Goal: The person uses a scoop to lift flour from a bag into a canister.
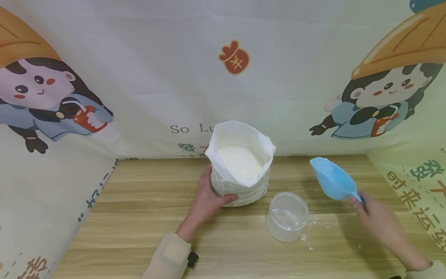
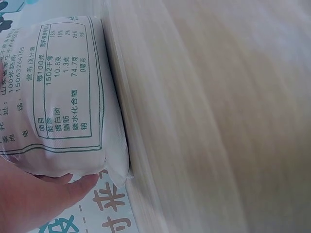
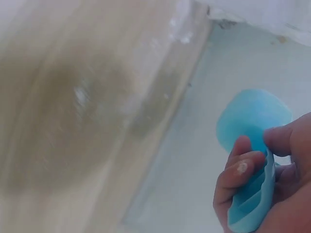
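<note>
An open flour bag [image 1: 244, 193] of woven material, its white lining [image 1: 226, 176] spread at the mouth, stands on the table with white flour [image 1: 240, 159] inside. My left hand [image 1: 209, 197] grips its left side, thumb across the front. Green printed text shows on the bag [image 2: 63, 92] in the left wrist view. With my right hand [image 1: 378, 217] I hold a light blue scoop [image 1: 334, 180] by its handle, raised at the right of the table. The right wrist view has my fingers [image 3: 235, 177] curled round the ridged handle. Between bag and scoop sits a clear round container [image 1: 283, 232].
White flecks of powder [image 1: 304, 237] lie on the wood-grain table [image 1: 139, 217] beside the container. A printed cloth backdrop [image 1: 156, 77] with cartoon figures rises behind the table and along both sides.
</note>
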`<state>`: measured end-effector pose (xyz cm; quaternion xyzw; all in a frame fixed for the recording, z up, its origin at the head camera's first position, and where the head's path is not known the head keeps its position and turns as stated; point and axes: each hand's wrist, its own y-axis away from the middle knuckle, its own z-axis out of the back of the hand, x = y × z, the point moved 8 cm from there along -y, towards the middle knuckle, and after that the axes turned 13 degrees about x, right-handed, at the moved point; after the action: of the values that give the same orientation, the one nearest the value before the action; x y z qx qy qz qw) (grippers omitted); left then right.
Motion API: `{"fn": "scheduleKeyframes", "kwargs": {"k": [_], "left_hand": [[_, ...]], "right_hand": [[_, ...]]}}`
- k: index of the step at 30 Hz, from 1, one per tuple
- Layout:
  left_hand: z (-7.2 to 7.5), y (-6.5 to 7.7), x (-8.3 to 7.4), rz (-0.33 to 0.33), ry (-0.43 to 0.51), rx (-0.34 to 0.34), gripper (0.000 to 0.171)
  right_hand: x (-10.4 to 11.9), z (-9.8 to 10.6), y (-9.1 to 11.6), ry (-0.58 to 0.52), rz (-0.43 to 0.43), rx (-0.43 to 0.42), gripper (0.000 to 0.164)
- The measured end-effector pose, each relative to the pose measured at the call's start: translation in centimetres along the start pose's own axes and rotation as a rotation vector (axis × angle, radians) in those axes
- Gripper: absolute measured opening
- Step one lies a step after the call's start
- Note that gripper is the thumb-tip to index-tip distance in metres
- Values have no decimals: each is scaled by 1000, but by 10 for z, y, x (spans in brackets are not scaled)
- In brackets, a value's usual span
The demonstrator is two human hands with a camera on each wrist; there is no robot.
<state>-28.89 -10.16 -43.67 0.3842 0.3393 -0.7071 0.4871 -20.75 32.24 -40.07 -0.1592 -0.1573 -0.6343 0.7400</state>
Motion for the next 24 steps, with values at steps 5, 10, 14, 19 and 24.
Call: {"fn": "scheduleKeyframes", "kwargs": {"k": [5, 10, 14, 19, 24], "left_hand": [[0, 0, 0, -3, 3, -2, 124], [-1, -1, 1, -7, 4, -3, 124], [-1, -1, 1, -12, 8, -4, 123], [-1, -2, 0, -17, 9, -6, 123], [-1, -1, 0, -14, 6, -10, 124]], "right_hand": [[8, 24, 3, 3, 56, -81, 28], [18, 42, 3, 12, 47, -99, 34], [28, 51, 4, 28, 20, -100, 44], [41, 59, 3, 25, 21, -98, 44], [61, 71, 1, 50, 81, -129, 36]]}}
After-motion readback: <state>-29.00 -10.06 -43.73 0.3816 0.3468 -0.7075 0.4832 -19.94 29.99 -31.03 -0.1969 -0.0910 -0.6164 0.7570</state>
